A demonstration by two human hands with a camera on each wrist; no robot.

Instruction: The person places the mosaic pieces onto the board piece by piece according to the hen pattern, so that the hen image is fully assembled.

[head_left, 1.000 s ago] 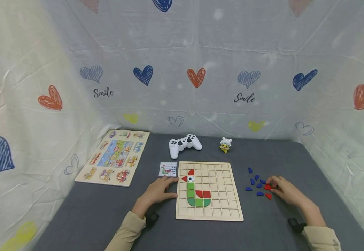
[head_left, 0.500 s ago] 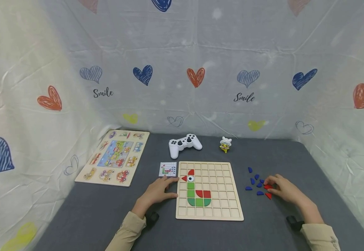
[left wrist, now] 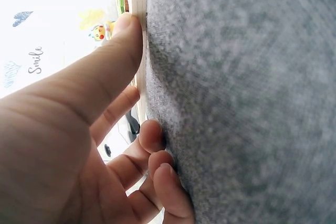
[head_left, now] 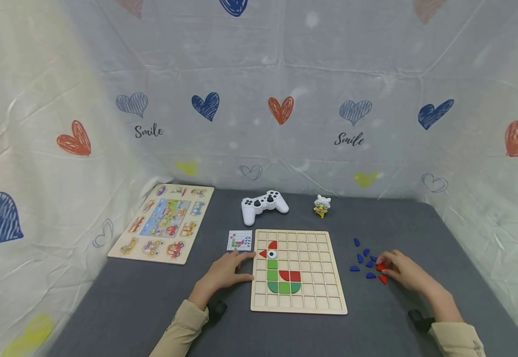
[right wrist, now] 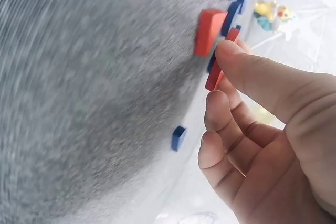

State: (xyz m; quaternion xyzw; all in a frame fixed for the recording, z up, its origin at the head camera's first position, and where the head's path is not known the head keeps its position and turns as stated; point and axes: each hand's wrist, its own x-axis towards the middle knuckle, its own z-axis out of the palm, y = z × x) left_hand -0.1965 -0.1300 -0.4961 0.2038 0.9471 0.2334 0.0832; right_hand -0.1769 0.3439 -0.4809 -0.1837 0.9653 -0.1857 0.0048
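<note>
A square wooden grid board (head_left: 321,297) lies at the middle of the table, with red, green and white pieces set in its left part as a bird-like figure. My left hand (head_left: 224,271) touches its left edge with thumb and index fingertips spread apart; the thumb (left wrist: 118,56) lies against the edge in the left wrist view. To the right of the board, my right hand (head_left: 406,271) pinches a flat red piece (right wrist: 214,74) between thumb and fingers. A red triangular piece (head_left: 382,279) lies just below it, and several small blue pieces (head_left: 371,275) are scattered to its left.
A small pattern card (head_left: 239,240) lies at the board's upper left corner. Behind stand a white game controller (head_left: 265,204) and a small yellow-and-white figurine (head_left: 321,206). A wooden vehicle puzzle (head_left: 129,248) occupies the left back. Printed cloth (head_left: 259,144) walls in the table.
My right fingers have shifted slightly left over the red piece and closed in on it. My left hand stays at the board's edge.
</note>
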